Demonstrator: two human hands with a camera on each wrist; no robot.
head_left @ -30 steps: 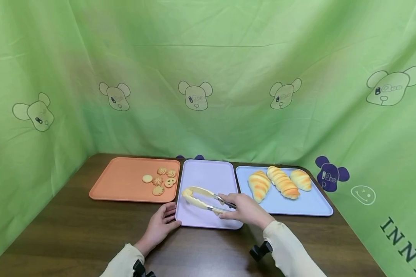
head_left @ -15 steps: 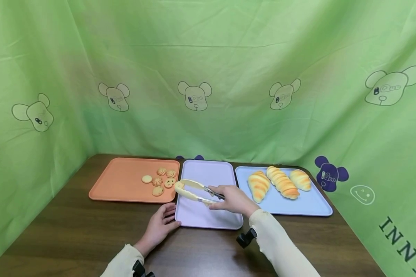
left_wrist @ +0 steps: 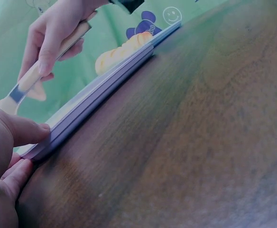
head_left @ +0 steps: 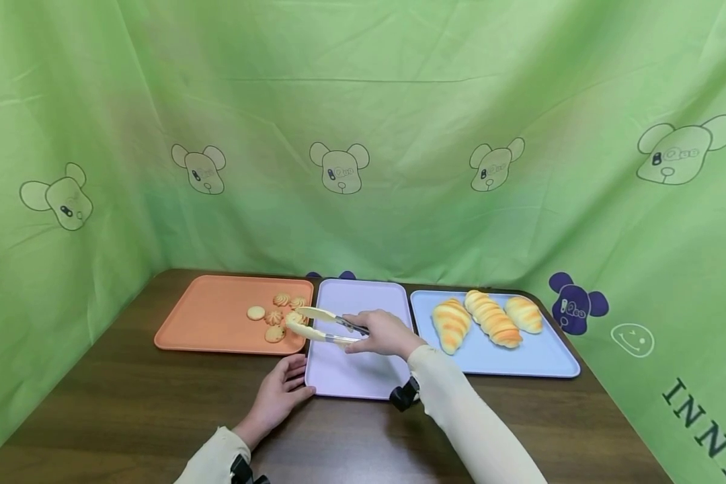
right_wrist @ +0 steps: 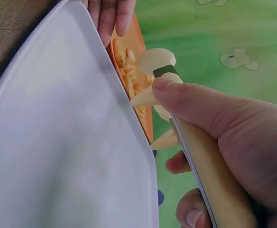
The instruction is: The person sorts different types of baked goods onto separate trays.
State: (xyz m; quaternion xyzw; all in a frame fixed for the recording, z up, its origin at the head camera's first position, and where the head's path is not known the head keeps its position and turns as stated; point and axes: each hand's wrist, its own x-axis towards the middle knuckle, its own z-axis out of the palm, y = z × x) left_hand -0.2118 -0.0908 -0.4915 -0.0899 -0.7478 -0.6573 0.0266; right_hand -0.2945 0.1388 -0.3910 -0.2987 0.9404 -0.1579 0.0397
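Observation:
My right hand [head_left: 382, 333] grips kitchen tongs [head_left: 310, 332] with cream tips and metal-and-black handles. The tips reach over the right edge of the orange tray [head_left: 208, 316], with a small pale cookie [head_left: 294, 318] at them; the tips partly cover it. Several cookies [head_left: 274, 317] lie beside it on that tray. In the right wrist view, my thumb lies along the tongs' handle [right_wrist: 214, 175]. My left hand [head_left: 278, 396] holds the near left corner of the lilac tray [head_left: 363, 376]. In the left wrist view, its thumb [left_wrist: 30, 130] rests on the rim, fingers below.
A light blue tray [head_left: 550, 359] at the right bears three bread rolls, one of them a long roll [head_left: 493, 319]. All the trays stand side by side on a dark wooden table [head_left: 127, 403]. A green curtain [head_left: 339, 228] hangs behind and at both sides.
My right hand has moved left with the tongs and the cookie, from above the lilac tray to the orange tray's cookies. My left hand stays at the lilac tray's corner.

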